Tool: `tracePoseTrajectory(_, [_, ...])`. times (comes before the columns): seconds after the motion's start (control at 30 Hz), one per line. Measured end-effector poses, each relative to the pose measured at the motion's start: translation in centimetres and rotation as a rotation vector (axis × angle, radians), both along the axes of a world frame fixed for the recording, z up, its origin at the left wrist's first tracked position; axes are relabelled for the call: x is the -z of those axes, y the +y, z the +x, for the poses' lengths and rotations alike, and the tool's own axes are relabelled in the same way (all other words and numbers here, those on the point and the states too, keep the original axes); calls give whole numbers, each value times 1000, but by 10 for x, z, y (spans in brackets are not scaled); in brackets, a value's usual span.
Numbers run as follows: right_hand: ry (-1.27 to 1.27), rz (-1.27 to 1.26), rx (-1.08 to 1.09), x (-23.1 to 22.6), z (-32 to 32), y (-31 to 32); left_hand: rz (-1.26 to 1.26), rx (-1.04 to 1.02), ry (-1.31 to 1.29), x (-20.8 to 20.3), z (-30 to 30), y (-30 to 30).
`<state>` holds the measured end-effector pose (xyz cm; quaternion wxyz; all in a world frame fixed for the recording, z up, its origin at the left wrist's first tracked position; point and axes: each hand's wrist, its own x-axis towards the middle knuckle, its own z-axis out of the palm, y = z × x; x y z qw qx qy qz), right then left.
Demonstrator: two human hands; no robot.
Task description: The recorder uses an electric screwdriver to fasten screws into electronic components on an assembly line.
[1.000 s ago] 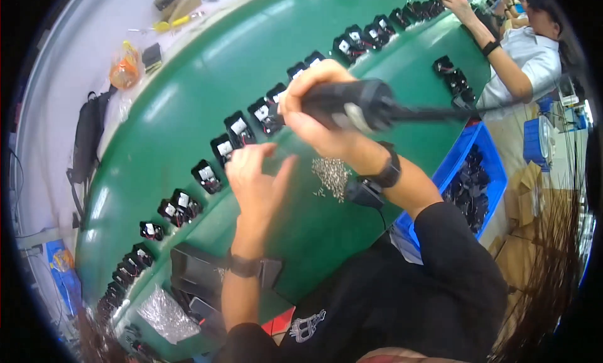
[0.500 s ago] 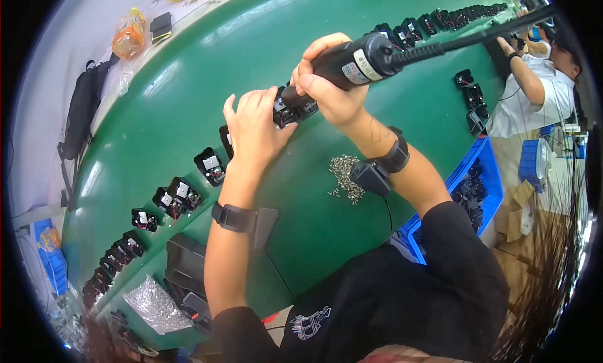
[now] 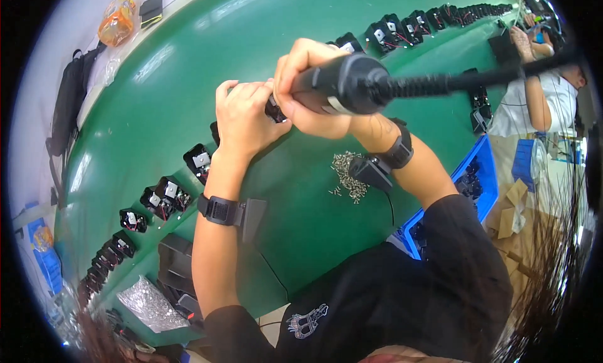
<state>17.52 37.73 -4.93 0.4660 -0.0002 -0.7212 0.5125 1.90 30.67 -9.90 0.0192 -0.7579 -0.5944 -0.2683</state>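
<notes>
My right hand (image 3: 312,121) is wrapped round a black electric screwdriver (image 3: 342,83), its thick cord running off to the right. Its lower end and bit are hidden behind my fingers. Beside it, my left hand (image 3: 242,115) grips a small black plastic housing (image 3: 275,110) on the green bench, with fingers over the far side and thumb along the near side. Only a sliver of that housing shows between my hands. Nearer to me, a loose heap of small screws (image 3: 348,174) lies by my right wrist. Each wrist wears a black strap with a box-like device.
Similar open housings with wires form a row across the green bench (image 3: 301,200), such as this pair (image 3: 164,196) at left. A blue bin (image 3: 488,187) of black parts stands at right. A clear bag of metal parts (image 3: 151,303) lies lower left. A co-worker (image 3: 549,105) sits at far right.
My right hand and the screwdriver have moved left and closer to my left hand. The screwdriver has tilted more upright, covering most of the housing. The view has shifted slightly.
</notes>
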Motion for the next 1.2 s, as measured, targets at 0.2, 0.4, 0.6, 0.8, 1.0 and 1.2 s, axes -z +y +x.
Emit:
tracePoseTrajectory(0.2, [41, -73, 179, 12, 7, -19, 50, -10, 9, 0, 2, 3])
tracePoseTrajectory(0.4, [191, -382, 183, 11, 13, -14, 11, -36, 98, -5, 9, -3])
tracePoseTrajectory(0.6, [353, -546, 109, -44, 87, -78, 64, -211, 110, -17, 55, -50])
tracePoseTrajectory(0.8, [196, -445, 44, -73, 152, -110, -80, -3, -305, -16, 107, -127])
tracePoseTrajectory(1.0, [241, -503, 76, -76, 161, -114, -173, 6, -212, -6, 117, -127])
tracePoseTrajectory(1.2, [254, -465, 48, -78, 163, -110, -379, -292, -934, -32, 129, -125])
